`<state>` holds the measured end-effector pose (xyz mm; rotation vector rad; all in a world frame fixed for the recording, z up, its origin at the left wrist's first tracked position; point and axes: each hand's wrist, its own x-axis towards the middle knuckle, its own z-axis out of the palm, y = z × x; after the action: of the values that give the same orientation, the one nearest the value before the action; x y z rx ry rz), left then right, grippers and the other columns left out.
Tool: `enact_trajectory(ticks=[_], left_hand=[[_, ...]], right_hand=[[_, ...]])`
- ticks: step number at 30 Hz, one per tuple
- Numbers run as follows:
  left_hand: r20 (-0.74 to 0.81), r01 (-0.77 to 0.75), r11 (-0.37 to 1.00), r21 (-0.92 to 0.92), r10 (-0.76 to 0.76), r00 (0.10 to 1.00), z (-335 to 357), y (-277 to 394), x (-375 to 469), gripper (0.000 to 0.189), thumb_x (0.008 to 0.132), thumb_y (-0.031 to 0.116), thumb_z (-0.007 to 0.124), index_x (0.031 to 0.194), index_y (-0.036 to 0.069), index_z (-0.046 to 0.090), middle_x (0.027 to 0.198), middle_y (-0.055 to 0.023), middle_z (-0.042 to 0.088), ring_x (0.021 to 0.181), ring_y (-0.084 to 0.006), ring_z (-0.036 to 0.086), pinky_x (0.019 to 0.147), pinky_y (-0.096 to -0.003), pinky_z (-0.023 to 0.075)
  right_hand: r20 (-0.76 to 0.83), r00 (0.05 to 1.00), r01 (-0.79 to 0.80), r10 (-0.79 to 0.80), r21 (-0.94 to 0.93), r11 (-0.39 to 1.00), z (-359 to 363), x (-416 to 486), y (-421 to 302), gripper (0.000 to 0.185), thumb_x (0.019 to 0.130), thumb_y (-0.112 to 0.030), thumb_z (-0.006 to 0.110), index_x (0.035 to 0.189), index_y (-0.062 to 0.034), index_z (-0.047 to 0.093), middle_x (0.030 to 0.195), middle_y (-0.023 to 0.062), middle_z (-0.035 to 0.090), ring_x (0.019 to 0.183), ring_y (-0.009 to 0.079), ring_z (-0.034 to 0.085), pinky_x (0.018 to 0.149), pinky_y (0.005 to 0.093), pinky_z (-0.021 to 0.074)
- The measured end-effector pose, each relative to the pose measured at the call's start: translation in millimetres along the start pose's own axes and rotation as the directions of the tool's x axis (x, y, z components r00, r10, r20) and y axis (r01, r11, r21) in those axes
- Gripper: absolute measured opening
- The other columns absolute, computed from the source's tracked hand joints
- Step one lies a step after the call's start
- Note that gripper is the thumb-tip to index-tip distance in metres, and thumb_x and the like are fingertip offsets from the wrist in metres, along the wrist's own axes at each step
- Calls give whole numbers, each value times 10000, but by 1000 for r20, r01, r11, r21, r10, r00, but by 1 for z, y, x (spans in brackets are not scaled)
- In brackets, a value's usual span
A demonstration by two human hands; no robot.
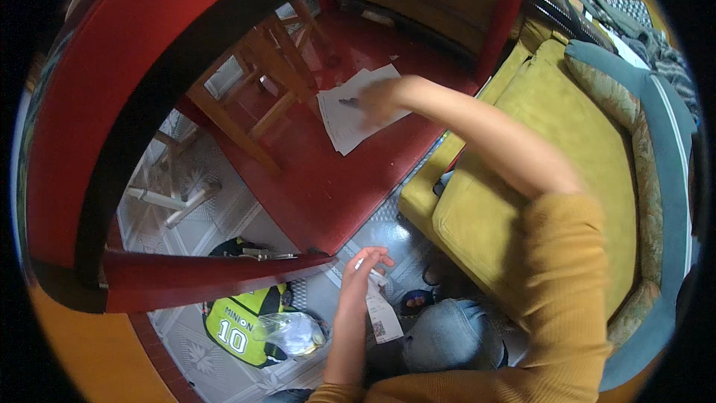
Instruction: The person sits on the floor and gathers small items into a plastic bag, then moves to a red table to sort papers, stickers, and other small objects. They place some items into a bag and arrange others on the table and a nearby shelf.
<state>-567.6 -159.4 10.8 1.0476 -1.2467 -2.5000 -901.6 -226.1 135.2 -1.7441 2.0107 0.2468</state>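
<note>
My left hand (366,271) has its fingers curled around a narrow printed paper slip (385,316), which hangs down beside my wrist. A small white stick-like item also shows between the fingers; its kind is unclear. Reaching far forward, my right hand (386,101) is blurred over several printed paper sheets (341,123). These sheets lie fanned on the low red shelf (335,196) beneath a table. A small dark object (349,102) shows at the right fingertips, and I cannot tell whether the fingers grip it.
A red tabletop with a black edge (128,101) arches over the left, with a red leg (212,280) below. Wooden stool legs (240,129) stand on the shelf. A yellow-green sofa (537,140) is at right. A green-and-black bag (229,319) and clear plastic bag (293,333) lie on the floor.
</note>
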Motion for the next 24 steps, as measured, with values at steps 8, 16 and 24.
enact_trajectory(ticks=[8,16,24], left_hand=[[-284,-175,873,456,329,901,-39,-6,-29,178,954,147,584,1018,4,668,848,-66,698,829,-115,587,813,-266,439],[-538,155,895,419,106,836,-79,-34,-70,153,953,126,597,1002,2,671,855,-64,697,761,-95,565,751,-223,440],[-444,38,819,572,270,854,-42,-32,-51,145,974,150,604,1041,42,674,838,-22,703,623,-22,443,571,-187,370]], right_hand=[[-274,663,-643,696,267,718,75,237,59,367,919,-231,553,1243,-88,647,1268,146,621,1156,349,590,859,588,493],[-471,426,-633,772,455,626,187,283,98,391,961,-232,484,1316,-93,571,1347,116,534,1260,320,475,960,531,434],[-317,527,-635,788,470,613,219,296,92,316,974,-216,448,1233,-133,609,1176,105,552,1107,326,505,874,620,460]])
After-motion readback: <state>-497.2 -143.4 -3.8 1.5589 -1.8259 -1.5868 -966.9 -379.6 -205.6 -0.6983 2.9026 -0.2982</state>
